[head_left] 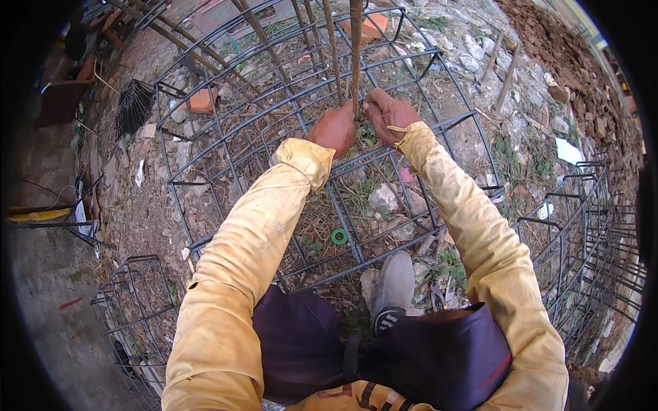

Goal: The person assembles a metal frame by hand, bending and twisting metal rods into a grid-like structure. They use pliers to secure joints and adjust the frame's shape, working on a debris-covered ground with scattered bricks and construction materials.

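Dark trousers (384, 356) fill the bottom of the view, with a grey shoe (393, 284) planted just beyond them on weedy, stony ground. Two yellow sleeves (240, 260) run up from the lower edge toward the middle of the picture. Between them, on the ground, lies a small green ring (339, 236).

Under and around the arms spreads a flat rebar mesh cage (226, 151), its dark bars crossing in a grid with the ends bent into hooks. More rebar cages lie at the lower left (137, 308) and stacked along the right edge (589, 240).

At the far end of the sleeves the two hands meet at an upright rusty rebar rod (356, 48) that rises from the grid. The left hand (334, 129) is clenched at the base of the rod, knuckles up, just left of it. The right hand (387, 113) is closed as well, fingers curled close against the rod's right side; whether they pinch a tie wire or the bar itself cannot be told.

Beyond the hands, further slanted rods (274, 55) lean up from the cage. An orange brick (203, 101) lies at the upper left of the grid, and rubble (548, 61) banks up at the upper right.
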`<action>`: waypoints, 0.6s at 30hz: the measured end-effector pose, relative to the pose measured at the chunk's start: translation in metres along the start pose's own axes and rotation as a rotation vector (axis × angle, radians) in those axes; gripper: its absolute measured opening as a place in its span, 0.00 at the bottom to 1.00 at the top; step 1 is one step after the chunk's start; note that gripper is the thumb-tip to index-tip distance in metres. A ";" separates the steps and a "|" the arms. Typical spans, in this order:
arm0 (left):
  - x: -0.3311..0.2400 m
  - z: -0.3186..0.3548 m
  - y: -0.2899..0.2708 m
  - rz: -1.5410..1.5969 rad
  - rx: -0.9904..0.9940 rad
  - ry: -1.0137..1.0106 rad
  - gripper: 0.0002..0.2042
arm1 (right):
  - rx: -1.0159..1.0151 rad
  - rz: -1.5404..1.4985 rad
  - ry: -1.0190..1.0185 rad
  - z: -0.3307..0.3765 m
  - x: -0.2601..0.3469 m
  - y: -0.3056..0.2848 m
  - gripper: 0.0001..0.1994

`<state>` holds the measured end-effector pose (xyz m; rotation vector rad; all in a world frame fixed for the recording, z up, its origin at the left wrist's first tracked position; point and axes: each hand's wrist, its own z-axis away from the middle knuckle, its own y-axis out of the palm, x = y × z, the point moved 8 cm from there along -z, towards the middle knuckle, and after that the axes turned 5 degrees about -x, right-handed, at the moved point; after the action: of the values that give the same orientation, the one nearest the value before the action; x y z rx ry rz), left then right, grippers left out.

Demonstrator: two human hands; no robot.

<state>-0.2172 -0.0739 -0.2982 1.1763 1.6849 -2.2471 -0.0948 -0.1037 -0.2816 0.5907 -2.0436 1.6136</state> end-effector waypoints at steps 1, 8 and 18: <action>0.001 0.001 -0.001 -0.018 -0.005 -0.012 0.13 | -0.022 0.012 0.059 -0.002 -0.002 0.002 0.08; 0.002 0.001 0.003 0.016 -0.019 0.068 0.12 | 0.559 0.260 -0.113 -0.028 -0.041 0.052 0.02; 0.002 0.002 -0.001 0.010 -0.042 0.015 0.14 | 0.241 0.033 -0.329 -0.021 -0.003 0.008 0.14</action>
<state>-0.2204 -0.0743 -0.2987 1.1927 1.7183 -2.1912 -0.0953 -0.0815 -0.2857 0.9689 -2.1042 1.9033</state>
